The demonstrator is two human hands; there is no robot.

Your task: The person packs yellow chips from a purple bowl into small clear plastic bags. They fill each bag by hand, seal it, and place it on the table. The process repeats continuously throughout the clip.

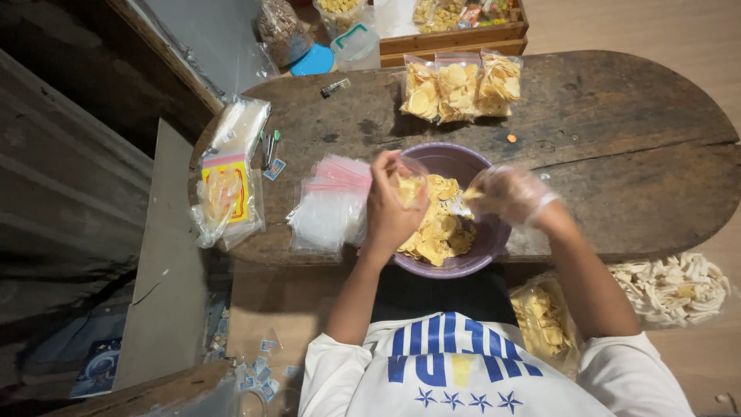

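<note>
A round purple plastic bowl (494, 235) of yellow chips (444, 228) sits at the near edge of a dark oval wooden table (633, 139). Over the bowl's left rim the bare left hand (390, 208) is closed around a small clear plastic bag (409, 184) partly filled with chips. Over the bowl's right rim the right hand (509, 193) — in a thin clear glove — pinches a few chips. Beyond the bowl stand three filled chip bags (461, 86); left of it lies a stack of empty zip bags (328, 205).
</note>
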